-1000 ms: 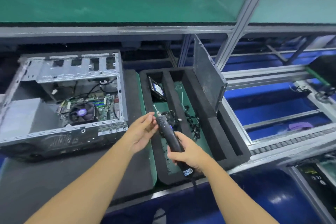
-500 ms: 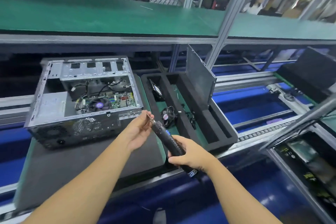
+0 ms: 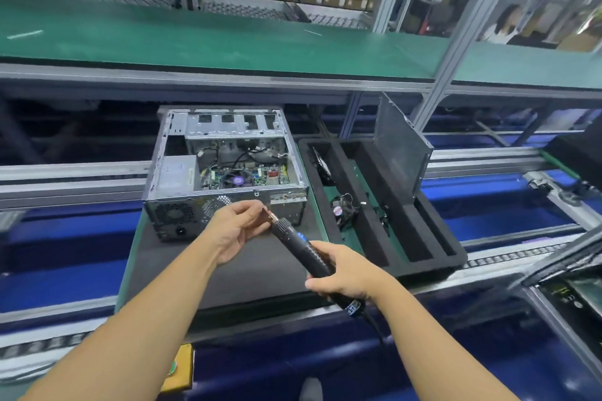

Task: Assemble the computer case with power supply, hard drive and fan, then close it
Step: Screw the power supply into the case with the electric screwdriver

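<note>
Head view: since half a second ago the grip is unchanged, and the whole scene now sits lower and more central in view. The left hand (image 3: pixel 234 228) still pinches the metal tip of the screwdriver (image 3: pixel 293 242) between thumb and fingers, and the right hand (image 3: pixel 345 273) still has its fingers wrapped round the black handle. The tool slants up to the left, in front of the case (image 3: pixel 182 215) and above the dark mat (image 3: pixel 260 270). A blue label at the screwdriver's butt and the red hub sticker on the fan (image 3: pixel 342 210) are both too blurred to read. The case lies open-side up at the mat's far end: bare grey steel with a perforated rear wall. Inside are the grey power supply (image 3: pixel 177 172) at the left and a green board with a round cooler (image 3: pixel 237 177). Just right of it, the black foam tray (image 3: pixel 433 257) holds the small fan in its middle slot, with the side panel (image 3: pixel 400 153) standing upright at its far right.
</note>
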Tool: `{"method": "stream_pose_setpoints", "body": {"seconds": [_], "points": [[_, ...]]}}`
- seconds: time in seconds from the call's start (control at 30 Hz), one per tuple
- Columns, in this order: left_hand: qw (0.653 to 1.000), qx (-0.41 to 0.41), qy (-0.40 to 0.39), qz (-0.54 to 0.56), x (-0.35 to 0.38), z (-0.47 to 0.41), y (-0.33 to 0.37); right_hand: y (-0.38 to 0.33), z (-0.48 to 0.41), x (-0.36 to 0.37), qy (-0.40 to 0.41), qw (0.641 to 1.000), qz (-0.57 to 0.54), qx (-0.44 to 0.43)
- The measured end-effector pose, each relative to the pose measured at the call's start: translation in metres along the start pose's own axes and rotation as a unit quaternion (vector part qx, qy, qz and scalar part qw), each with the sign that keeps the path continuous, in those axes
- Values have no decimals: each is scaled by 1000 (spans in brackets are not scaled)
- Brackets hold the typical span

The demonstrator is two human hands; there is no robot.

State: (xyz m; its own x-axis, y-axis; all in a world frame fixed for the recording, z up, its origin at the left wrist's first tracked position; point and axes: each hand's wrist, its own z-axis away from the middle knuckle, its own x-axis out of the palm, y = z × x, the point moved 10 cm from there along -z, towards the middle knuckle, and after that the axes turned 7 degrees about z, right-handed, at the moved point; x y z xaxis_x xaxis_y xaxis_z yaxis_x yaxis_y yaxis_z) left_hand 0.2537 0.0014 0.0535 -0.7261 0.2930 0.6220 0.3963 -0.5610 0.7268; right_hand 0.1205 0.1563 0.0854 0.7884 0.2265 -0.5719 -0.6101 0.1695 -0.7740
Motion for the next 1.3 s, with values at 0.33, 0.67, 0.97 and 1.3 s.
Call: {"method": "stream_pose_setpoints", "body": {"seconds": [0.33,0.67,0.97,1.3], "points": [[993,40,52,103,-44,19,23,-26,-26,29,-15,1000,-4,-1],[996,22,21,85,-51,26,27,-33,-31,44,-25,1000,9,-14],[998,0,11,60,-56,27,29,-34,-30,44,-32,999,15,-12],[998,-46,28,37,-59,32,36,-43,-43,57,-26,1000,0,-14]]}}
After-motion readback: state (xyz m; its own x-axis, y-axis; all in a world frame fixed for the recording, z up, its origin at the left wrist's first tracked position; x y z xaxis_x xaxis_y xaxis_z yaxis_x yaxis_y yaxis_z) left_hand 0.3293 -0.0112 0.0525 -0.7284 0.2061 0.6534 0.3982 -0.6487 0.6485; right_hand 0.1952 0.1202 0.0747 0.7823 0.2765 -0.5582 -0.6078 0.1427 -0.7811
